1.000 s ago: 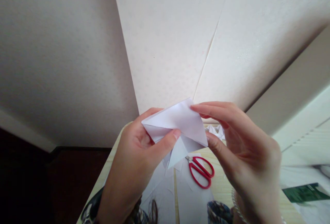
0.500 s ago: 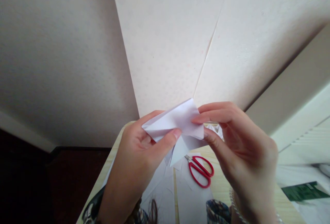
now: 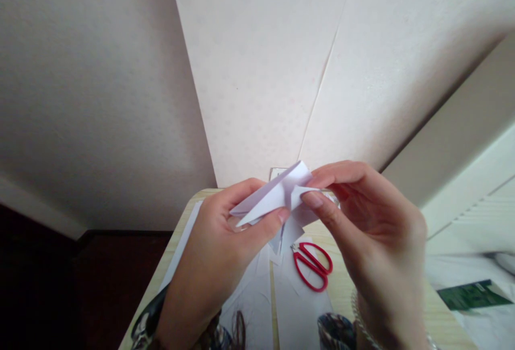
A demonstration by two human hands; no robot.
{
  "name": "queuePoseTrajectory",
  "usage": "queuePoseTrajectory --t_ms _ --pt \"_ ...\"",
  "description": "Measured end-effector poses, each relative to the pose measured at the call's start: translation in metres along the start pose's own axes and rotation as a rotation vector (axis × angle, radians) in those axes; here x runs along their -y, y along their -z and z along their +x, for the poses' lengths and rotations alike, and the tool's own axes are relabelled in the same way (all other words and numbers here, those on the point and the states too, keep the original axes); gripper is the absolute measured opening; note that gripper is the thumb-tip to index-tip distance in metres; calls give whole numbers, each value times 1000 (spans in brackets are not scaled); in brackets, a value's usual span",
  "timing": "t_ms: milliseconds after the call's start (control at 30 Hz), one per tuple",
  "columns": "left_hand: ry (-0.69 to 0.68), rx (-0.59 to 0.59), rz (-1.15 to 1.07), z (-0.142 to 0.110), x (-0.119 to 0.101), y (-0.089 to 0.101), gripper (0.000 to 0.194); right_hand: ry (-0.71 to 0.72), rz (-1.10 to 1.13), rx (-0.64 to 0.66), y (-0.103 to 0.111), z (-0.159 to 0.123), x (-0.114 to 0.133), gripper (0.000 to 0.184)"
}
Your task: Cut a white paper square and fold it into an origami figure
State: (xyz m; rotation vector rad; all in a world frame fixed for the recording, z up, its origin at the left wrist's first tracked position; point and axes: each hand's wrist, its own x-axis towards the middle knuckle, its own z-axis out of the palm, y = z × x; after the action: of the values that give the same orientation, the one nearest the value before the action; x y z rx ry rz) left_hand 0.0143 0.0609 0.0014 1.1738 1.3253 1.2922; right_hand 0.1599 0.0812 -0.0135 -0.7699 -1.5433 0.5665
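Between my two hands is a piece of folded white paper (image 3: 277, 191) with several creased flaps, held above the table. My left hand (image 3: 229, 237) grips its left and lower side, the thumb pressed on the front layer. With thumb and fingertips, my right hand (image 3: 370, 221) pinches a flap on the right side, bending it over. Some folds at the back are hidden by my fingers. Below the paper lie red-handled scissors (image 3: 311, 265), their blades partly covered.
White paper sheets (image 3: 300, 312) lie on the light wooden table (image 3: 346, 291). Partly behind the held paper is a small flat object with a dark edge (image 3: 277, 172). Walls (image 3: 261, 71) rise close behind the table. A green item (image 3: 472, 294) lies on a white surface at right.
My right thumb has come over the front of the paper and bent the right flap leftward. The folded paper has turned, and its layers on the left stand further apart.
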Motion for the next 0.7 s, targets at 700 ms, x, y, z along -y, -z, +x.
queuePoseTrajectory --t_ms 700 --pt "-142 82 131 1 -6 4 21 -12 -41 14 -2 -1 2 13"
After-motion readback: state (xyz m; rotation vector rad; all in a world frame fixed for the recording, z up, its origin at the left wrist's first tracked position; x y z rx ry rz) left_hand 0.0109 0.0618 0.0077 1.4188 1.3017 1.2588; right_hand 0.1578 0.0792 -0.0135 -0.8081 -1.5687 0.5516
